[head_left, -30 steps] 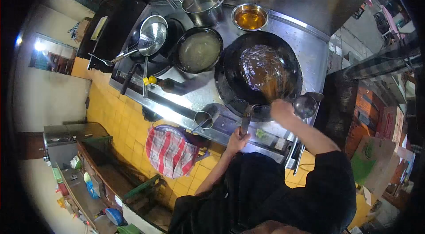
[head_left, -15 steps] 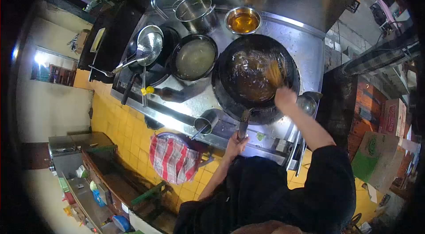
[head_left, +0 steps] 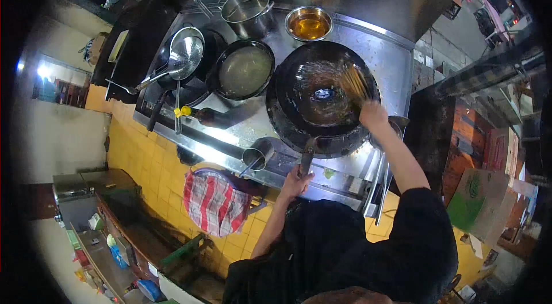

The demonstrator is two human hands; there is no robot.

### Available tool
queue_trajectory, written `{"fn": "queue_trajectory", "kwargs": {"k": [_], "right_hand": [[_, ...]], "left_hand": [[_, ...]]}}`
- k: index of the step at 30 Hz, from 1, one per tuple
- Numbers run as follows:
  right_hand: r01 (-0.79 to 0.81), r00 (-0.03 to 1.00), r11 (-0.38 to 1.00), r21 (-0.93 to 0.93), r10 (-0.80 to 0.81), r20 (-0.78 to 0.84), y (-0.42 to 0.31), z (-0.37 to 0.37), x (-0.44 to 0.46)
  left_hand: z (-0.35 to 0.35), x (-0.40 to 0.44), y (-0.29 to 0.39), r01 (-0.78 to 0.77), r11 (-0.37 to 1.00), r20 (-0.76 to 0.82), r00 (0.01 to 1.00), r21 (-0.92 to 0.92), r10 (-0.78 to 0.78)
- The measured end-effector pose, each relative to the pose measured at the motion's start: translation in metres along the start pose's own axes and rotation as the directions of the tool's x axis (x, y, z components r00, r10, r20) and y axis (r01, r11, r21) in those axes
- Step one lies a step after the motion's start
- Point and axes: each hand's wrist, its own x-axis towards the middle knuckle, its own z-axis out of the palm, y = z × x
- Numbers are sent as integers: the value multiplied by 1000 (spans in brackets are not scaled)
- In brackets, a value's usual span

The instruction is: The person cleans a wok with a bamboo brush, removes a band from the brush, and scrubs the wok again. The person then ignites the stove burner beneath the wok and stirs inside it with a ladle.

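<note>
Higher up the right wall of the wok (head_left: 286,82) than a second ago, the bamboo brush (head_left: 353,81) is gripped in the person's right hand (head_left: 374,115). The left hand (head_left: 295,182) clasps the handle (head_left: 307,161) at the wok's near side. Left of the wok sits a dark pan (head_left: 253,44); just behind it, a metal bowl (head_left: 296,16).

Before you, the shiny stainless-steel cooking counter (head_left: 384,56) carries your large round black wok (head_left: 290,74), a deep silver pot (head_left: 259,25), a steel bowl (head_left: 291,31) of amber liquid, a round black pan (head_left: 245,96), a yellow-capped dark bottle (head_left: 214,119) and a cylindrical metal cup (head_left: 265,148).
</note>
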Motion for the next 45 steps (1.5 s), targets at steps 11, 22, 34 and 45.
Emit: {"fn": "queue_trajectory", "kwargs": {"k": [11,22,34,45], "right_hand": [[80,991,991,112,-91,94,-34,18,62],[328,901,915,236,-378,212,-87,28,-13],[-23,977,990,-139,51,206,-17,-5,-42],[18,1000,1000,3,-18,-26,-41,14,47]], "left_hand": [[-6,17,-28,-21,1000,58,998,13,20],[-10,8,-8,0,1000,132,991,-13,2],[-24,1,8,25,984,77,996,179,-39],[-21,1,-8,-36,951,-30,998,306,47]]}}
